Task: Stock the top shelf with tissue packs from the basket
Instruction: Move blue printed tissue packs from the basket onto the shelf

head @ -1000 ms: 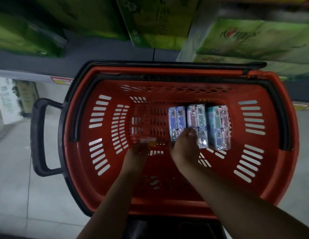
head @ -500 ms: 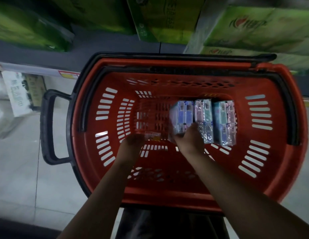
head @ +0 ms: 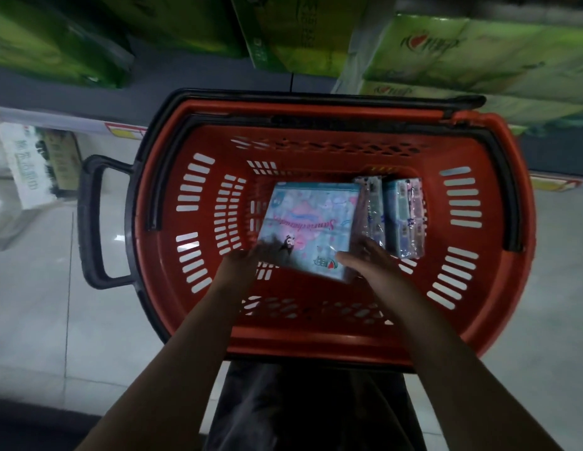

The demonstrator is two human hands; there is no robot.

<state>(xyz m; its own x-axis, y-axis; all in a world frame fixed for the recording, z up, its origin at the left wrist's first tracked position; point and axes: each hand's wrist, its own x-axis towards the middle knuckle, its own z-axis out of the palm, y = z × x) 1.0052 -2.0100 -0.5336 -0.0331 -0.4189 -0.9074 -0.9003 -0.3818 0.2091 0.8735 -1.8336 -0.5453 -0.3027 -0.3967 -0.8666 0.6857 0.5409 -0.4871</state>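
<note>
Over basket [head: 173,255] floor, middle: tissue pack [head: 309,226] tilted, broad face up. Left hand [head: 241,265] grips its near-left corner (blurred); right hand [head: 371,265] pinches near-right corner, thumb on top. Two-handed, probably to lift it level. Two spare packs [head: 404,216] stand edgewise just right.

- Red slotted plastic basket [head: 316,340]: black rim, black side handle [head: 91,222].
- Flat plastic-wrapped tissue pack [head: 311,219]: pale blue, pink cartoon print, pink script.
- Two upright tissue packs [head: 404,216]: pale blue and lilac.
- Bulky shelf packages [head: 479,53]: green with red logo.
</note>
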